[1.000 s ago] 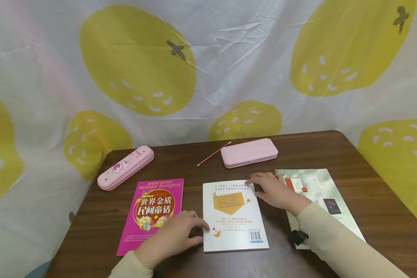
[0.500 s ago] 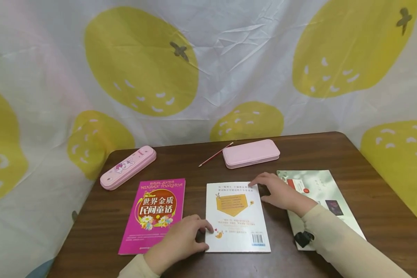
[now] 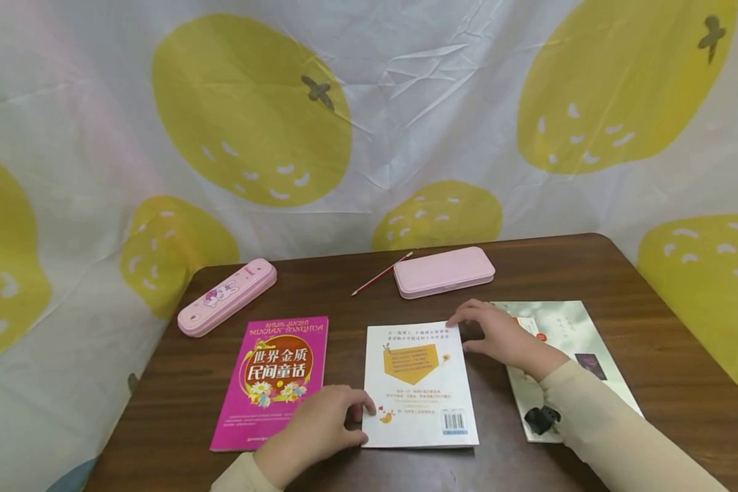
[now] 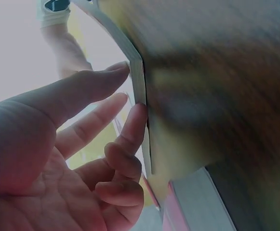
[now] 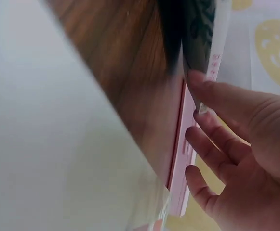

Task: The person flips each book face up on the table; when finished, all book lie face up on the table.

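A white book (image 3: 415, 383) lies flat on the table with its printed back and barcode up. In the head view my left hand (image 3: 320, 427) holds its lower left corner, thumb at the edge and fingers bent over the side. The left wrist view shows that book's edge (image 4: 138, 79) at my left thumb and a fingertip. My right hand (image 3: 498, 335) grips the upper right corner of the same book between thumb and index finger. Seen from the right wrist, the other fingers of that hand (image 5: 246, 149) spread beside the book's edge.
A magenta book (image 3: 277, 369) lies left of the white one, partly behind my left hand. A pale green book (image 3: 566, 335) lies under my right forearm. Two pink pencil cases (image 3: 227, 297) and a red pencil (image 3: 381, 275) lie farther back on the brown table (image 3: 320, 290).
The white book has turned slightly, its top end shifting to the right. My right hand has moved a little right with that corner. My left hand stays at the lower left corner.
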A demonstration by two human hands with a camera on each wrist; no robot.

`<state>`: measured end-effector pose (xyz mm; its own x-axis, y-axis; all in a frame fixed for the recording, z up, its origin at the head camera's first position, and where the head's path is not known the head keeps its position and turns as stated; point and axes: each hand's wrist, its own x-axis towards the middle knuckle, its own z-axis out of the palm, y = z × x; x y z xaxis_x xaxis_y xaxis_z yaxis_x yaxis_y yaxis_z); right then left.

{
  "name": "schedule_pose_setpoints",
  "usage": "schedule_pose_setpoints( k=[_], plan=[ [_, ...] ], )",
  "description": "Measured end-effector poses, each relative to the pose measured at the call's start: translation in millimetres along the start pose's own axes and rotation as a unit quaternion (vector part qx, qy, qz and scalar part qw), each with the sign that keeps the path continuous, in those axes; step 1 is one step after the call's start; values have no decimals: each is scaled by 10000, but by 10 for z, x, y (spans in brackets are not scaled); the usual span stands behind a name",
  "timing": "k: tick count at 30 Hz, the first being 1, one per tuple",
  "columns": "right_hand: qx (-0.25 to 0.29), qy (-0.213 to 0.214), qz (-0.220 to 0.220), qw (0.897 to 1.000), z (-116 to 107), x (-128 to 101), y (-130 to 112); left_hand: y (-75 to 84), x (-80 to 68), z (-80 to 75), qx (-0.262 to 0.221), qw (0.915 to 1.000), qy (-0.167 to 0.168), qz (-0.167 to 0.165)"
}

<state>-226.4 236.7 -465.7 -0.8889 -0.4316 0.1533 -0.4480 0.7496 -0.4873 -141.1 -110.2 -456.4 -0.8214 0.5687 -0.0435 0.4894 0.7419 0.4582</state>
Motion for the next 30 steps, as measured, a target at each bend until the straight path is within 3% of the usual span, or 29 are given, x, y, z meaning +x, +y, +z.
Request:
schedule_pose_setpoints(
  k=[9,12,17,22,30],
  plan=[
    [524,-34,45,9986,-54,-17,20,12,-77,-26,255,9995,-90,-141],
    [699,-28,147,9974,-66,-23,30,21,-85,-20,407,9991,36,-129],
    [967,71,151,9952,-80,-32,45,-2,-121,-20,457,9981,398,-67],
    [1268,365,173,9911,-116,-48,64,-55,-157,-51,214,9956,910,12],
    [1521,1092,-126,9822,-169,-46,67,-68,-153,-100,-176,9833,1784,-311]
  ],
)
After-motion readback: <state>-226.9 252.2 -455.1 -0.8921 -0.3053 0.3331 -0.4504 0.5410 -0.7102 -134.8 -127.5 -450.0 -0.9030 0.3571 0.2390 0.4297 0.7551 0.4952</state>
